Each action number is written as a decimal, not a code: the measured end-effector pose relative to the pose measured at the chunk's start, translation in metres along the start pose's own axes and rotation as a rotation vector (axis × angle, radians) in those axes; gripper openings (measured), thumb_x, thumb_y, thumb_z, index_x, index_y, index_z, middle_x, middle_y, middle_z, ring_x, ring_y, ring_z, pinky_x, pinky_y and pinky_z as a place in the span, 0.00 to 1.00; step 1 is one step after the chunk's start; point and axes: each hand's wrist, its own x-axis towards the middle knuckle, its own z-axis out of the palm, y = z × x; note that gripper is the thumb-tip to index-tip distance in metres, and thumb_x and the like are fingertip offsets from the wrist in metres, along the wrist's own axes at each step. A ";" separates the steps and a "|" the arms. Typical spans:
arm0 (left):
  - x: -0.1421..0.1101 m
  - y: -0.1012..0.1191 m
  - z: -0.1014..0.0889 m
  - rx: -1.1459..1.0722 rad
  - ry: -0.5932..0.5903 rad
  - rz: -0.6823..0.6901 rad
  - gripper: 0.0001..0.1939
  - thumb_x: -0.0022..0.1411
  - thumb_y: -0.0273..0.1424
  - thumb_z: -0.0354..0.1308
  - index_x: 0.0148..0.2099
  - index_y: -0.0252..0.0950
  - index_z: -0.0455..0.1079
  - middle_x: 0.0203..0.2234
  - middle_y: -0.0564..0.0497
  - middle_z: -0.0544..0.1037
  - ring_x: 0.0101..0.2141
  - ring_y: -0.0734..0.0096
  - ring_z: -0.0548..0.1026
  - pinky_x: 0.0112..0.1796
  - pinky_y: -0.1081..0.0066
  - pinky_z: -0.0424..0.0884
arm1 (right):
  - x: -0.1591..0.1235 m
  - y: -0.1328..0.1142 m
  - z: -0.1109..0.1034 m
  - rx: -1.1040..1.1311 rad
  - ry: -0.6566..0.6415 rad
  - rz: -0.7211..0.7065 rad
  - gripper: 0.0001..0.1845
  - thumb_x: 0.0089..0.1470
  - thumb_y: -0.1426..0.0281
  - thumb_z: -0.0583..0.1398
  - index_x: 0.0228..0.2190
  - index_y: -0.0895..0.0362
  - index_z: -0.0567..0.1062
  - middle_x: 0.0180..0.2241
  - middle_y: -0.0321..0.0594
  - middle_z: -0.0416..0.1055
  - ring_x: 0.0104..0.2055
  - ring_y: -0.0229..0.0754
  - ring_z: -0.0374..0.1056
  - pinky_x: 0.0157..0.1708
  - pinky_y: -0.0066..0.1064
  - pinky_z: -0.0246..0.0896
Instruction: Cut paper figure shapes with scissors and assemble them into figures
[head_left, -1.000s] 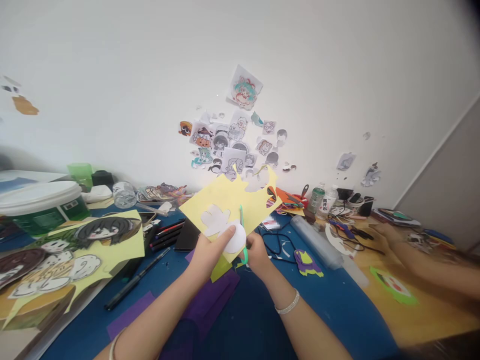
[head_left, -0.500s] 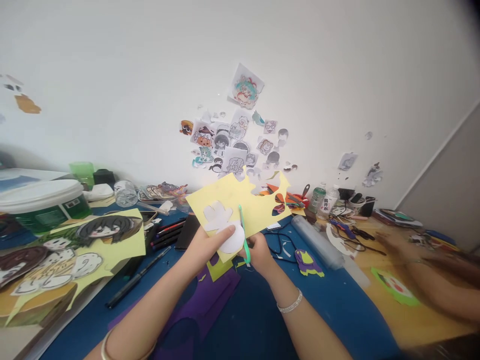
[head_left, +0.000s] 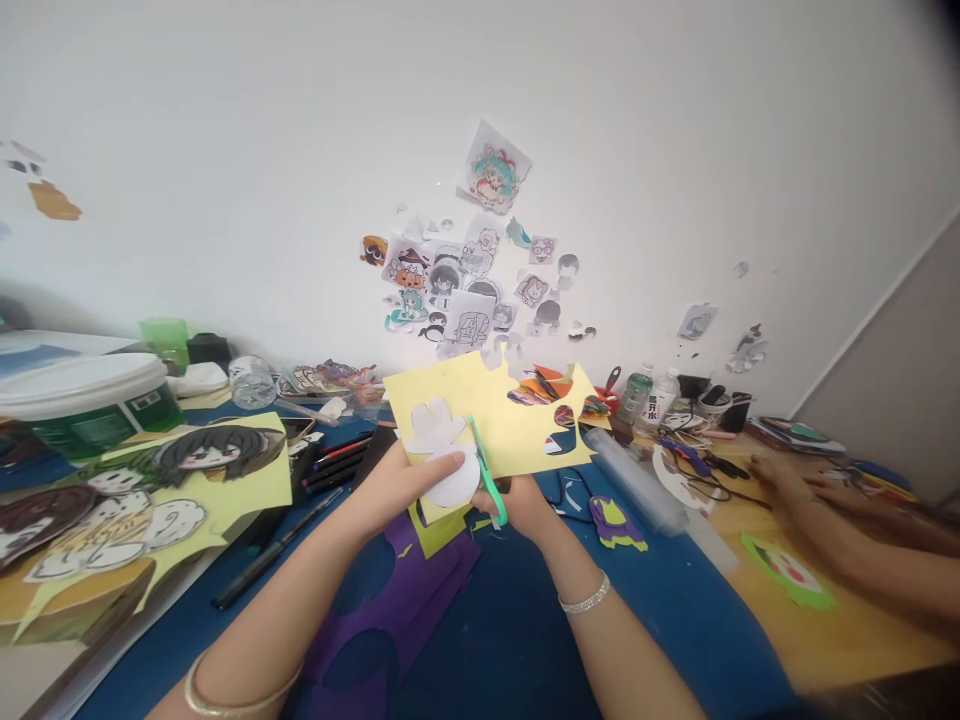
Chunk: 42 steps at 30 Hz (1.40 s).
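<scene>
My left hand (head_left: pixel 409 478) pinches a yellow sheet of paper (head_left: pixel 525 435) with a white paper cutout (head_left: pixel 450 480) lying on it, the thumb pressed on the white piece. The cutout has a rounded lower part and a lobed upper part. Irregular gaps are cut from the sheet's upper right edge. My right hand (head_left: pixel 521 505) is closed around green-handled scissors (head_left: pixel 491 490), whose blades lie along the right edge of the white cutout, over the yellow sheet. Purple paper with round cut-out gaps (head_left: pixel 420 600) lies below on the blue table mat.
To the left are drawn character cutouts (head_left: pixel 202 455), pens (head_left: pixel 281 550) and a white-lidded bucket (head_left: pixel 82 400). At right lie a purple-and-yellow cutout (head_left: pixel 619 522), a clear roll (head_left: pixel 637 480), bottles (head_left: pixel 660 400) and another person's arms (head_left: pixel 832 540).
The yellow sheet and white cutout have shifted slightly right and tilted. The scissors have turned, their blades leaning more to the left. The other person's hands have moved back.
</scene>
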 end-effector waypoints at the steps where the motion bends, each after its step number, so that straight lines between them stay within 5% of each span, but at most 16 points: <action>1: 0.000 0.001 0.000 0.006 -0.002 0.000 0.31 0.42 0.40 0.64 0.49 0.34 0.65 0.46 0.41 0.72 0.44 0.53 0.72 0.41 0.61 0.71 | 0.000 -0.001 -0.001 -0.003 -0.014 -0.002 0.35 0.38 0.62 0.65 0.50 0.53 0.65 0.39 0.43 0.71 0.38 0.46 0.66 0.39 0.39 0.64; 6: -0.002 0.003 0.000 0.020 -0.034 0.009 0.30 0.42 0.40 0.64 0.48 0.33 0.66 0.45 0.41 0.73 0.44 0.52 0.71 0.41 0.60 0.71 | -0.002 -0.010 -0.002 -0.007 -0.031 -0.021 0.31 0.38 0.61 0.66 0.47 0.53 0.68 0.43 0.43 0.69 0.45 0.50 0.64 0.45 0.41 0.61; 19: 0.011 -0.013 -0.001 0.214 0.002 0.176 0.26 0.48 0.44 0.58 0.45 0.31 0.69 0.43 0.42 0.74 0.42 0.54 0.72 0.41 0.60 0.69 | 0.002 -0.012 -0.013 -0.008 -0.168 0.037 0.32 0.39 0.62 0.66 0.47 0.57 0.66 0.35 0.42 0.70 0.33 0.41 0.65 0.33 0.33 0.63; 26: 0.008 -0.005 -0.001 0.108 0.173 0.159 0.28 0.47 0.46 0.58 0.45 0.31 0.68 0.41 0.41 0.75 0.42 0.54 0.72 0.40 0.62 0.69 | 0.001 -0.017 -0.010 -0.178 -0.283 0.002 0.13 0.43 0.67 0.62 0.34 0.59 0.72 0.32 0.39 0.67 0.32 0.38 0.62 0.30 0.27 0.59; 31: 0.008 0.006 -0.009 0.342 0.292 0.187 0.21 0.45 0.44 0.60 0.36 0.34 0.71 0.36 0.46 0.78 0.42 0.53 0.72 0.38 0.68 0.69 | 0.001 -0.015 -0.018 -0.252 -0.272 0.064 0.10 0.42 0.66 0.63 0.25 0.60 0.70 0.21 0.32 0.61 0.23 0.32 0.54 0.21 0.23 0.50; 42: -0.002 0.008 -0.001 0.166 -0.201 -0.139 0.18 0.49 0.41 0.57 0.36 0.32 0.64 0.22 0.47 0.77 0.21 0.62 0.75 0.24 0.68 0.70 | 0.003 -0.013 -0.025 -0.133 -0.400 0.171 0.23 0.38 0.54 0.63 0.19 0.62 0.67 0.18 0.32 0.60 0.21 0.32 0.54 0.20 0.23 0.50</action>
